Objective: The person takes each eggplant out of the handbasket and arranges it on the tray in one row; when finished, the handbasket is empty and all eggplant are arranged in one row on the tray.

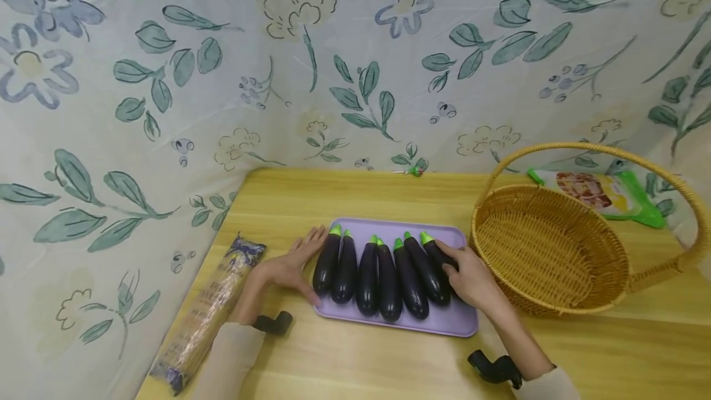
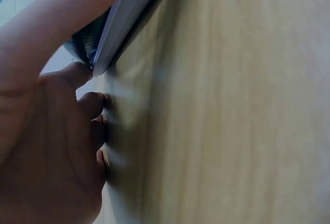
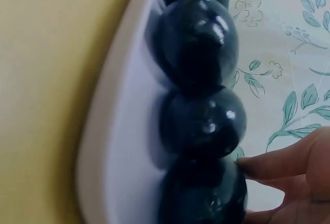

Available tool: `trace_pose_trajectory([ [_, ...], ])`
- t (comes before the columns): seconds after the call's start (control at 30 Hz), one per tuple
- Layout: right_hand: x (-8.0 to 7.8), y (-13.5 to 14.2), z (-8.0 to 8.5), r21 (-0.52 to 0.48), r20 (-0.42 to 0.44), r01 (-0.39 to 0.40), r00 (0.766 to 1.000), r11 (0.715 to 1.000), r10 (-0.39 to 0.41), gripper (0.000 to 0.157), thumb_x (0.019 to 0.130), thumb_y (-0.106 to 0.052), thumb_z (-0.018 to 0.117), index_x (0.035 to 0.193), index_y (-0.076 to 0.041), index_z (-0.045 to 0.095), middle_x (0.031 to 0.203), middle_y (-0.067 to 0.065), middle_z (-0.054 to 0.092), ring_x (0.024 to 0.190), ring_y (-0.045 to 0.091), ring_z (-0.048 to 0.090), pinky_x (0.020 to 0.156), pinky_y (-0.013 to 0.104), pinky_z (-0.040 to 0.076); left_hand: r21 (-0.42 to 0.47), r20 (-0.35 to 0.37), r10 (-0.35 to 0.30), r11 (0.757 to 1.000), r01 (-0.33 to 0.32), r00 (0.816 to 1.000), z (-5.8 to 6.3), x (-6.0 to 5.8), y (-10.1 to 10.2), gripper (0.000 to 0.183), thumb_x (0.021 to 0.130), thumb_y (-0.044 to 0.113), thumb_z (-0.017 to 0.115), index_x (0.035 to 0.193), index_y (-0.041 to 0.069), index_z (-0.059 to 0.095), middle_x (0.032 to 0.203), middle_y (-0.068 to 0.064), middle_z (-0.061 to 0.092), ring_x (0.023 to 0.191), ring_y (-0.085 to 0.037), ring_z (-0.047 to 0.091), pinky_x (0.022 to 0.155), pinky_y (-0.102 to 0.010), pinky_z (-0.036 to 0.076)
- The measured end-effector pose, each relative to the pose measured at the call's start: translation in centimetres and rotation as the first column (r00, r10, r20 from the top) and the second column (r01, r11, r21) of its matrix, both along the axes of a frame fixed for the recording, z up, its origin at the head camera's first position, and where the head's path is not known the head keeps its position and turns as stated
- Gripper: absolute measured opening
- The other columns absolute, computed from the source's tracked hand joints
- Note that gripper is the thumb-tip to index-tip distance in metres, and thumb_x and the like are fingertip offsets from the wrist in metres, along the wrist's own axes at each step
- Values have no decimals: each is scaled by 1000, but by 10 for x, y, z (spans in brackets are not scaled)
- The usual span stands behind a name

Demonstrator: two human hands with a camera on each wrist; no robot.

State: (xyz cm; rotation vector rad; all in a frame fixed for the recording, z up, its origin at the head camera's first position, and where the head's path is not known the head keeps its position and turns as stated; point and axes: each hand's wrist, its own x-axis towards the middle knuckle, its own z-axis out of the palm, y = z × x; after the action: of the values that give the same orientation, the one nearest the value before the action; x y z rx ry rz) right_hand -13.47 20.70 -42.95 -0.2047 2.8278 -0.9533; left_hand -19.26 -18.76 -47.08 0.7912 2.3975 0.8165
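Several dark purple eggplants [image 1: 367, 279] with green stems lie side by side on a lilac tray [image 1: 455, 324]. My right hand [image 1: 473, 278] grips the rightmost eggplant [image 1: 439, 255] between thumb and fingers; its lower end is hidden by the hand. In the right wrist view, a fingertip presses the side of the nearest eggplant [image 3: 203, 195]. At the tray's left edge, my left hand [image 1: 287, 266] lies with its fingers spread and the thumb on the rim. The left wrist view shows the thumb [image 2: 56, 20] across the tray's side [image 2: 109, 38].
To the right of the tray stands a wicker basket [image 1: 536, 252] with a tall handle. Behind it lies a green-edged packet [image 1: 602, 193]. A long clear-wrapped package [image 1: 208, 313] lies at the left, and a small green item [image 1: 415, 171] sits by the floral cloth [image 1: 333, 110].
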Motion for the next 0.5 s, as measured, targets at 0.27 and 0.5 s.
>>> trace_pose_trajectory([
  [0.27,6,0,-12,-54,-30,4,1000,999,-6,50,103,-6,55,152,-4,50,119,28,62,80,22,51,68,30,42,-3,1,9,1000,-9,1000,-3,2,-6,151,62,39,99,166,7,-6,173,-16,-17,160,-40,-18,128,-65,-9],
  [0.5,12,-4,-12,-43,-78,1,997,999,-4,52,104,-11,57,154,-3,47,131,28,60,109,38,62,87,50,54,23,21,26,999,-27,999,-1,4,-8,151,61,36,100,166,9,-6,174,-15,-17,160,-38,-19,128,-65,-10],
])
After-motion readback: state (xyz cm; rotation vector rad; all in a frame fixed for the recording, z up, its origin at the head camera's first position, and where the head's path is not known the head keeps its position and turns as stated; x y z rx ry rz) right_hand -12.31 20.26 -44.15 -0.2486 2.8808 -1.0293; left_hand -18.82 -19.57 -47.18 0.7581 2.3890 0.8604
